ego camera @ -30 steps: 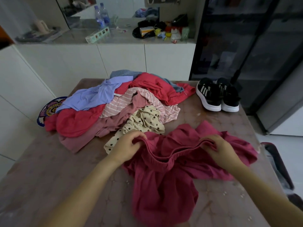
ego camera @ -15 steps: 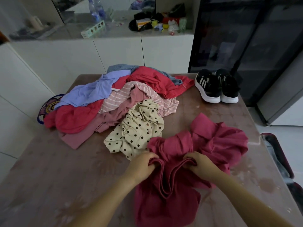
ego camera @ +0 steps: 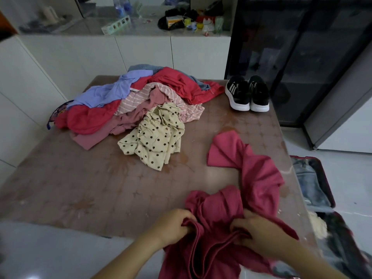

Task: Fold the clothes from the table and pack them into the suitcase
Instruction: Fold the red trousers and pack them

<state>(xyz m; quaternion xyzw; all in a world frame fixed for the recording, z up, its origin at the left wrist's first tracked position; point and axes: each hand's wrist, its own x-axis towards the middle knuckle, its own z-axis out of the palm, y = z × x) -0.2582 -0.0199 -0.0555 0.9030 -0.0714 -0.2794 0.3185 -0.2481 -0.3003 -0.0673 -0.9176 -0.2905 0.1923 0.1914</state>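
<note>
Head view. Left hand [ego camera: 173, 224] at the near edge of the table [ego camera: 80, 188], fingers curled tight, gripping a bunched edge of the dark pink garment [ego camera: 261, 178]. Right hand [ego camera: 259, 234] just beside it, parted from it by a narrow band of cloth, fingers likewise curled and pinching the same bunched edge. Both hands clamped on the garment, neither touching the other. Garment itself lying partly on the table's near right corner, partly hanging over the near edge below the hands. One flat lobe of it spread farther out toward the table's right middle. Unfolded pile of clothes [ego camera: 173, 83] at the far left of the table: red, lilac, striped pink, plain pink, grey-blue at the back. Cream polka-dot garment [ego camera: 157, 133] at the pile's near side, touching it, well apart from the dark pink garment. Pair of black sneakers [ego camera: 239, 93] with white soles at the far right corner, side by side. Suitcase [ego camera: 333, 200] open on the floor right of the table, blue jeans [ego camera: 310, 184] lying inside; its nearer part blurred. Cluttered counter [ego camera: 145, 29] behind, contents too small to tell.
</note>
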